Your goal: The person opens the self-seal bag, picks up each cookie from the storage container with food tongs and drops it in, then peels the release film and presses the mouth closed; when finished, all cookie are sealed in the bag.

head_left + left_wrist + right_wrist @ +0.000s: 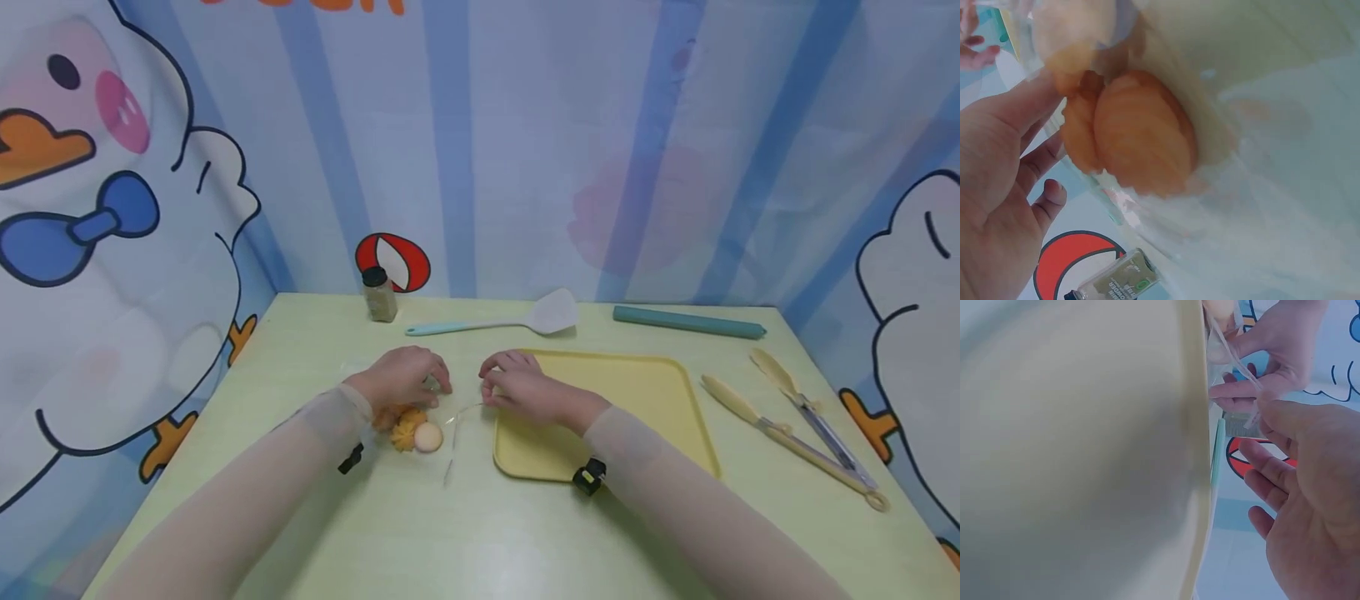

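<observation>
A clear plastic bag (1272, 212) lies on the table, left of centre, with several biscuit-like pieces in it. Among them are a flower-shaped orange-brown cookie (405, 432), a pale round piece (428, 437) and a ridged brown piece (1144, 137). My left hand (405, 375) holds the bag at its far side, its thumb against the plastic beside the pieces. Over the tray's left edge, my right hand (528, 387) pinches a thin clear strip (1235, 356) between thumb and forefinger. The strip runs back to the bag, and the right hand's other fingers are loosely bent.
A yellow tray (637, 383) lies right of the bag. Behind stand a spice jar (380, 300), a white-and-teal spatula (551, 315) and a teal stick-like item (686, 322). Beige-tipped tongs (795, 442) lie spread at the right. A printed cloth backs the table.
</observation>
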`<action>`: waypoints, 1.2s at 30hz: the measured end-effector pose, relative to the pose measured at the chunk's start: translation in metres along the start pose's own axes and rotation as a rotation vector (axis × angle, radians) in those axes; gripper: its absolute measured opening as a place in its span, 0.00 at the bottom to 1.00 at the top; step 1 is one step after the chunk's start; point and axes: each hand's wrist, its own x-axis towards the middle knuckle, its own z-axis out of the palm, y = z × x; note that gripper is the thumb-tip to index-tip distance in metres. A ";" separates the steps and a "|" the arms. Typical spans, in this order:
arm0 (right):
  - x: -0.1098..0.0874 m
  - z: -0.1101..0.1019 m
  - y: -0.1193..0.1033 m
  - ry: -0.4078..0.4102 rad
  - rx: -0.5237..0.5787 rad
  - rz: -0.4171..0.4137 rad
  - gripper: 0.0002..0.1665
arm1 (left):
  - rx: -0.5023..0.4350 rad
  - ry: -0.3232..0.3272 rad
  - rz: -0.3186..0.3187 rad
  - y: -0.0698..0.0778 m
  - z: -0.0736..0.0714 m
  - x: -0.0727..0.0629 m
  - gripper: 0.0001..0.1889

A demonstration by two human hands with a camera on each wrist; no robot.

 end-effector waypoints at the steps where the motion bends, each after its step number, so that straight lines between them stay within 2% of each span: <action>1: -0.004 -0.001 -0.002 0.005 0.014 0.004 0.05 | -0.005 0.001 0.002 -0.001 0.001 0.001 0.12; 9: -0.032 -0.005 -0.010 0.044 0.033 -0.003 0.05 | -0.003 0.007 0.022 -0.003 0.002 0.002 0.12; 16: -0.060 -0.007 -0.018 0.092 0.059 -0.042 0.06 | -0.013 0.006 0.033 -0.003 0.001 0.001 0.13; 23: -0.088 -0.005 -0.021 0.092 0.092 -0.012 0.07 | 0.001 0.014 0.051 -0.002 0.001 0.000 0.12; 36: -0.130 0.006 -0.016 0.166 0.073 0.014 0.09 | 0.023 0.022 0.068 -0.001 0.000 -0.003 0.13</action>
